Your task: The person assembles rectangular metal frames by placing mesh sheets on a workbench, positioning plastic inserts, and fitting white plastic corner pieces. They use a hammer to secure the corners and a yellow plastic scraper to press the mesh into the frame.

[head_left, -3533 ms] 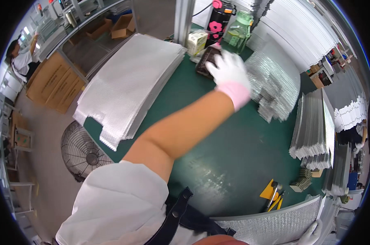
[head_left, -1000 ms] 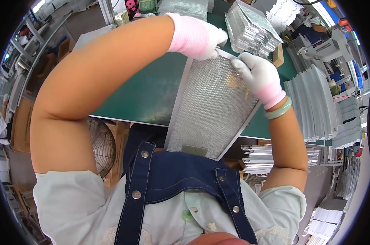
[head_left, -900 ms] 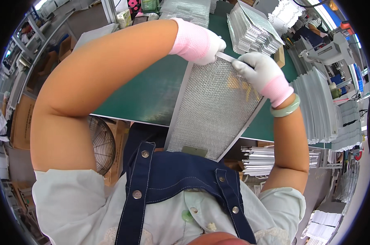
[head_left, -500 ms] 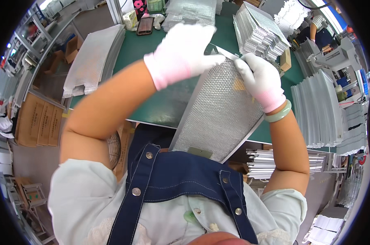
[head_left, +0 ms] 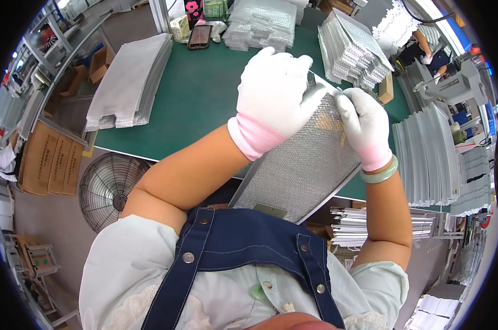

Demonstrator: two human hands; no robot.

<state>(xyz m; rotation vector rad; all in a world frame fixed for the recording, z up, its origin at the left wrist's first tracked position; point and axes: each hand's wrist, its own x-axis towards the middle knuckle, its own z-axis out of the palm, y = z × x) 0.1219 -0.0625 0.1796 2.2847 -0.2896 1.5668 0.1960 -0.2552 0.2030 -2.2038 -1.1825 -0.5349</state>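
I am holding a mesh filter [head_left: 307, 168] tilted up over the near edge of the green table [head_left: 199, 104], its near edge resting close to my chest. My left hand [head_left: 274, 93] is lying spread across the filter's far left corner, fingers curled over the top rim. My right hand [head_left: 364, 126] is pinching the far right edge, thumb and fingertips closed on the frame. As I judge it, the panel is hanging on those two top grips alone, so if either glove is slipping on the thin metal rim, the filter could swing down or twist and bend. A mesh stack [head_left: 130, 82] is lying far left, more filter stacks [head_left: 351, 52] far right, and a fan [head_left: 108, 190] is standing on the floor to the left.
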